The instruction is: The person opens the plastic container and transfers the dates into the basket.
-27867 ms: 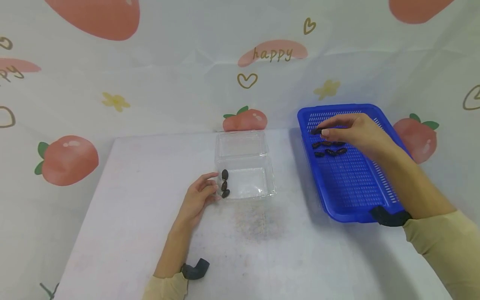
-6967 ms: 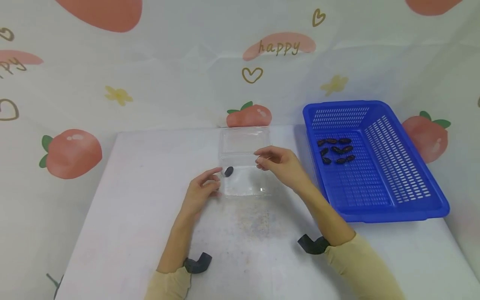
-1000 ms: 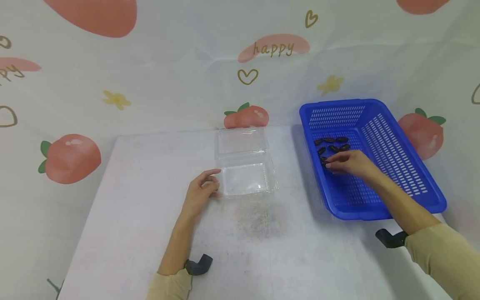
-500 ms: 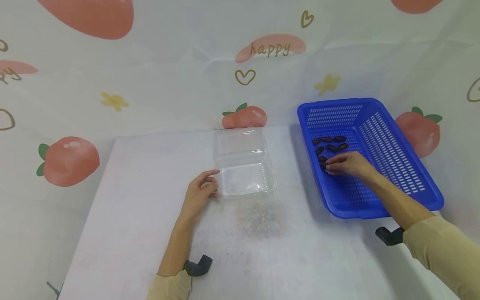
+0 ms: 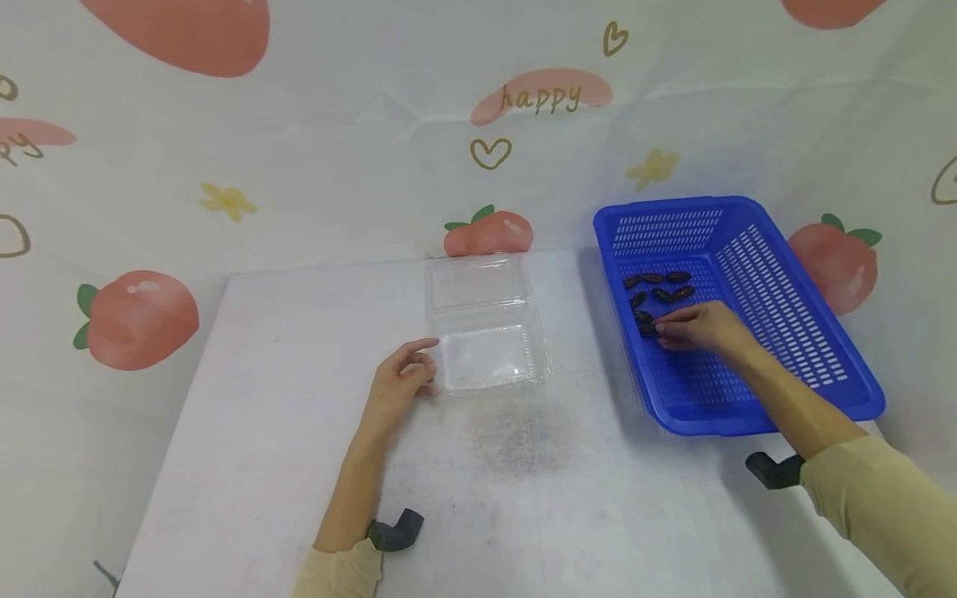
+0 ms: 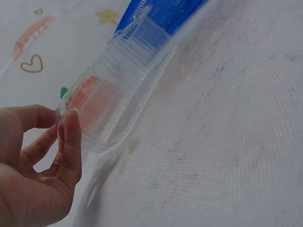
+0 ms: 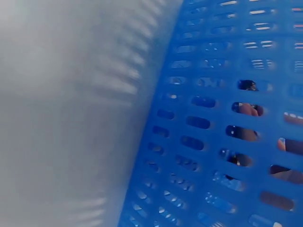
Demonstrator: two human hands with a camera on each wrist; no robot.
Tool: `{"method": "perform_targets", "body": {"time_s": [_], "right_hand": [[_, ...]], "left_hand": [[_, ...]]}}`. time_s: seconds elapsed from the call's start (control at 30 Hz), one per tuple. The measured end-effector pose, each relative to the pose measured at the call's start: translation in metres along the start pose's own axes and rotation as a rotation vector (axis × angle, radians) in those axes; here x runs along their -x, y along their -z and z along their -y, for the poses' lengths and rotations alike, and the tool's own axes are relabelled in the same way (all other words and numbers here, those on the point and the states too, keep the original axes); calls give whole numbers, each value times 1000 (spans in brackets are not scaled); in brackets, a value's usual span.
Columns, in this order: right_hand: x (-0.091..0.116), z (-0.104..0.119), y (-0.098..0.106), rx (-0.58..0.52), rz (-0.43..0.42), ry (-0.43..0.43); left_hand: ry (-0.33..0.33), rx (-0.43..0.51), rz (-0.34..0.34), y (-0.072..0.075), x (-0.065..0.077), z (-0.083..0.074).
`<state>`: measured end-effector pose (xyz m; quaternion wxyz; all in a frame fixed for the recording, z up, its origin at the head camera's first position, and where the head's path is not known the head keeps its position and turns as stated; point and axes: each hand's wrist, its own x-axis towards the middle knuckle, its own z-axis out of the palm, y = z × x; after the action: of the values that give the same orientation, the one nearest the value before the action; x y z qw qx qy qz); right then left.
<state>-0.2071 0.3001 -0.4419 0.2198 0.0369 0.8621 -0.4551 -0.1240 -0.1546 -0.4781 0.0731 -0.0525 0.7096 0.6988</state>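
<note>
In the head view my right hand (image 5: 706, 326) reaches into the blue plastic basket (image 5: 845, 365), its thumb and fingers pinching a dark date (image 5: 648, 330) near the left wall. Several other dates (image 5: 679, 293) lie beyond it in short rows on the basket floor. My left hand (image 5: 399, 378) is at the left side of a clear plastic clamshell box (image 5: 486, 359), whose lid (image 5: 478, 282) lies folded back. The left wrist view shows the thumb and a finger pinching the rim of the box (image 6: 113, 90). The right wrist view sees my right hand only through the slots of the basket wall (image 7: 199, 104).
A white cloth-covered table (image 5: 299, 332) bears both containers, with the basket right of the box. Behind them rises a white backdrop (image 5: 359, 166) printed with peaches and hearts. A faint speckled stain (image 5: 519, 436) marks the cloth in front of the box.
Three dates stood in the box at first, later one; now they are gone from it. My right hand went from over the box into the basket and barely shifts there. Left hand stays.
</note>
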Motion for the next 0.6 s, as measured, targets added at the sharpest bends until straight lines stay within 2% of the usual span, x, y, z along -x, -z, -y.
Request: {"method": "perform_targets", "body": {"time_s": [0.27, 0.43, 0.6], "right_hand": [[10, 9, 4, 4, -72, 44], [26, 19, 3, 84, -121, 149], [47, 37, -4, 176, -225, 247]], "left_hand": [[0, -13, -17, 0, -1, 0], [-24, -7, -39, 1, -1, -1], [-44, -55, -61, 5, 0, -2]]}}
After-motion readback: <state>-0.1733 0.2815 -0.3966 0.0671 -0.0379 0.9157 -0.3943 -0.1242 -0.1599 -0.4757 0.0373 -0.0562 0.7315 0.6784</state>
